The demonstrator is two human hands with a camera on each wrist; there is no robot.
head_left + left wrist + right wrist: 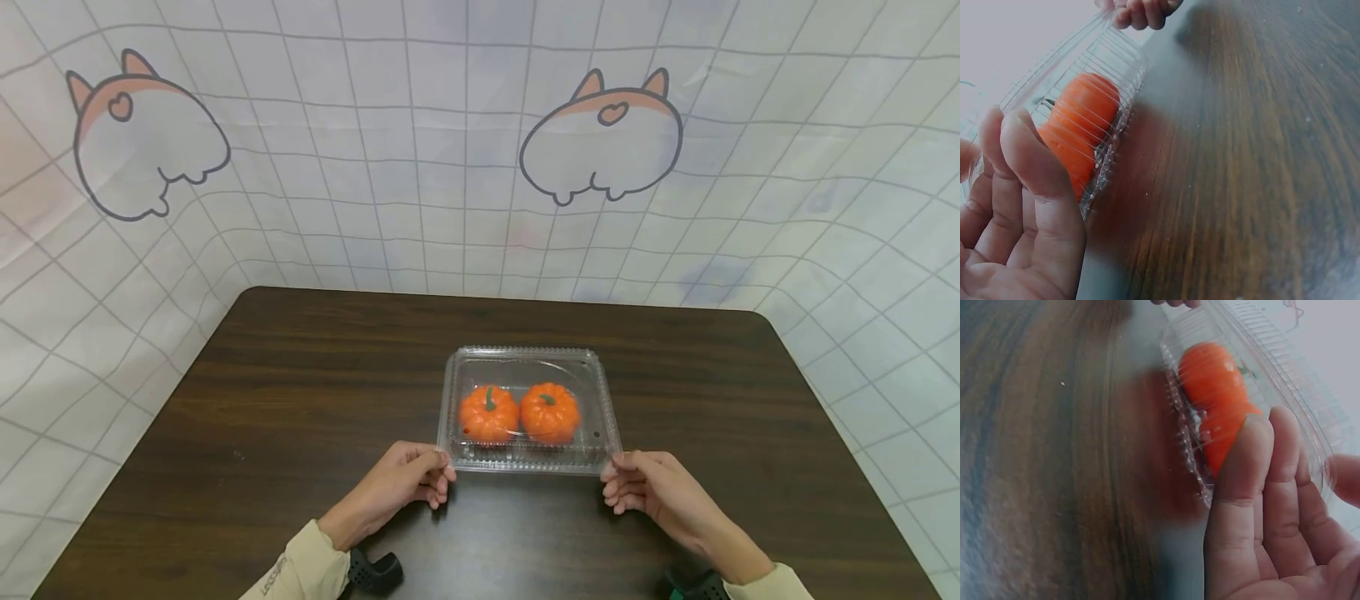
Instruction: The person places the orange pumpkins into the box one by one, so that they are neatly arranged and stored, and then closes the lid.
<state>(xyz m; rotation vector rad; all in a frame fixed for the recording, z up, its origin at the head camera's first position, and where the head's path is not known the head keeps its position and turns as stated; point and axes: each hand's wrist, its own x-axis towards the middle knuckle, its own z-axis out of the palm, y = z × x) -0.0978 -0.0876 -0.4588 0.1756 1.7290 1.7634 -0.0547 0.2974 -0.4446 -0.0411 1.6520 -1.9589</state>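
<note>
A clear plastic clamshell box (525, 367) with its lid down sits near the middle of the table in the head view. Inside it, side by side, are two small orange pumpkins, a left one (487, 417) and a right one (551, 415), each with a green stem. My left hand (408, 477) pinches the box's near left corner, and my right hand (651, 487) pinches the near right corner. Both wrist views show thumb and fingers at the rim, with the pumpkins (1088, 106) visible through the ribbed wall (1175, 406).
The dark wooden table (315, 375) has rounded far corners. A white grid-patterned curtain (450, 167) with cartoon corgi drawings surrounds it at the back and sides. Black wrist straps (375, 572) are on both forearms, below cream sleeves.
</note>
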